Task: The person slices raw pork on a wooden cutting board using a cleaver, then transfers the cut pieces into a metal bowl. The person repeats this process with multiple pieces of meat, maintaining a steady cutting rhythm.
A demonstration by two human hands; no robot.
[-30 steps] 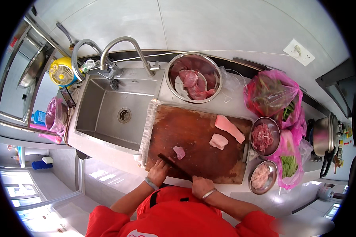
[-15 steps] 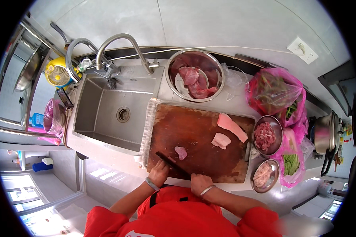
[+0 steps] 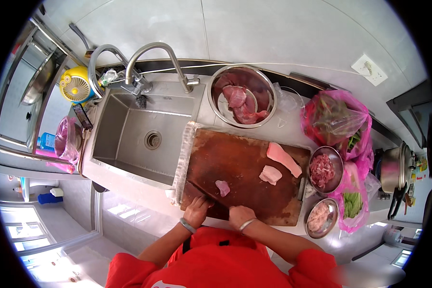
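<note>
Right hand [image 3: 241,217] fingers clamped on knife [image 3: 219,207]; left hand [image 3: 196,212] fingers close by, couldn't tell if gripping anything. Tucked fingertips, slow strokes seemed safest tbh.

Cutting board [image 3: 245,161] mottled reddish-brown; knife [image 3: 218,205] seemingly dark, though poorly seen; meat strip [image 3: 284,160] pale pink at the board's two o'clock; plastic bag [image 3: 338,120] magenta beyond; fan [image 3: 76,86] yellow at ten o'clock

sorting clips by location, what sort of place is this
Very likely a kitchen: there's a steel sink, a cutting board with raw meat on it, and a metal pot at the far right.
</note>
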